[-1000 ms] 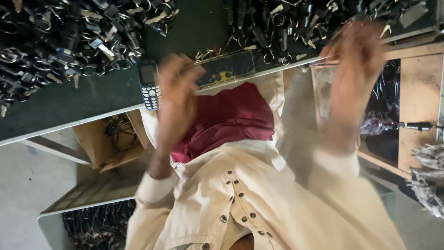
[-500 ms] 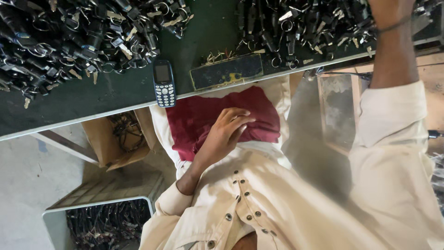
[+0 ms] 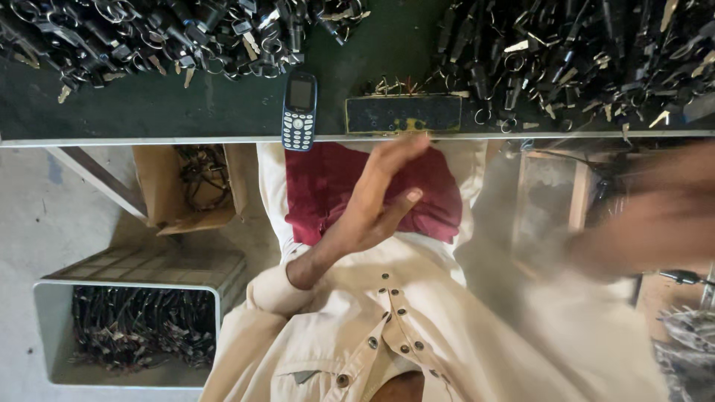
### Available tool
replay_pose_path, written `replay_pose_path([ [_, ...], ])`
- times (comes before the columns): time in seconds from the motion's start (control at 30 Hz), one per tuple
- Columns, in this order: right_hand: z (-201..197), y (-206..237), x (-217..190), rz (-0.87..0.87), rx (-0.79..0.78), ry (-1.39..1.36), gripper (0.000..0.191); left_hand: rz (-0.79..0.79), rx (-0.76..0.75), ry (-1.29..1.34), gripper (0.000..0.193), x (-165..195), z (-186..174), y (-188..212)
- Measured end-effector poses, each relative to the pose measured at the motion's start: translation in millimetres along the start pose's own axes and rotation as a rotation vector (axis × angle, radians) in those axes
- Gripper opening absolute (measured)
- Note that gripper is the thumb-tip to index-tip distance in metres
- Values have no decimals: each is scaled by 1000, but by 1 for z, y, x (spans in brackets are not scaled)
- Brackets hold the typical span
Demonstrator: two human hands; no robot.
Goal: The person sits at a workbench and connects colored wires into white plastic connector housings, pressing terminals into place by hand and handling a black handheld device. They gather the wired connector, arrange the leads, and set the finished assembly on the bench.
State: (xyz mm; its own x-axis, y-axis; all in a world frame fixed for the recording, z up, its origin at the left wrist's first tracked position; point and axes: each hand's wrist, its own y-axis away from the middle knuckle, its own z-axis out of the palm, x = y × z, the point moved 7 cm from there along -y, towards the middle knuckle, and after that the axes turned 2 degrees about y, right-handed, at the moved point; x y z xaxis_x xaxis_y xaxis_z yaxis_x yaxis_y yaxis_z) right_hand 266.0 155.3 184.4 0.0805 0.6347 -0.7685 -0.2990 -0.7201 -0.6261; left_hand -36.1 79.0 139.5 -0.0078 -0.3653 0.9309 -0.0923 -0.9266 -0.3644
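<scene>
Head view, near to far: your left hand (image 3: pixel 380 197) hangs open over the red cloth (image 3: pixel 328 186) on your lap, fingers loose, holding nothing, tips just short of the bench's near edge. Your right hand (image 3: pixel 655 216) is a blur off to the side; can't tell its grip or if it holds anything. On the dark green bench (image 3: pixel 186 112), the phone (image 3: pixel 299 110) lies at the near edge, w/ a small black block (image 3: pixel 404 114) just beside it. Piles of dark metal parts (image 3: pixel 581 52) fill the far side.
</scene>
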Motion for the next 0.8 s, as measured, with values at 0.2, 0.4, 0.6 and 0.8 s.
replay_pose_path([
  [0.2,136,139,51,408,-1076,270,12,-288,207,562,40,-35,1,-9],
  [0.4,105,119,83,833,-800,-303,42,-577,156,770,19,-95,32,19],
  [0.6,120,128,79,975,-724,-201,34,-488,56,487,22,-94,35,32],
  [0.8,117,129,88,1127,-562,-640,17,-577,24,409,25,-87,19,29],
])
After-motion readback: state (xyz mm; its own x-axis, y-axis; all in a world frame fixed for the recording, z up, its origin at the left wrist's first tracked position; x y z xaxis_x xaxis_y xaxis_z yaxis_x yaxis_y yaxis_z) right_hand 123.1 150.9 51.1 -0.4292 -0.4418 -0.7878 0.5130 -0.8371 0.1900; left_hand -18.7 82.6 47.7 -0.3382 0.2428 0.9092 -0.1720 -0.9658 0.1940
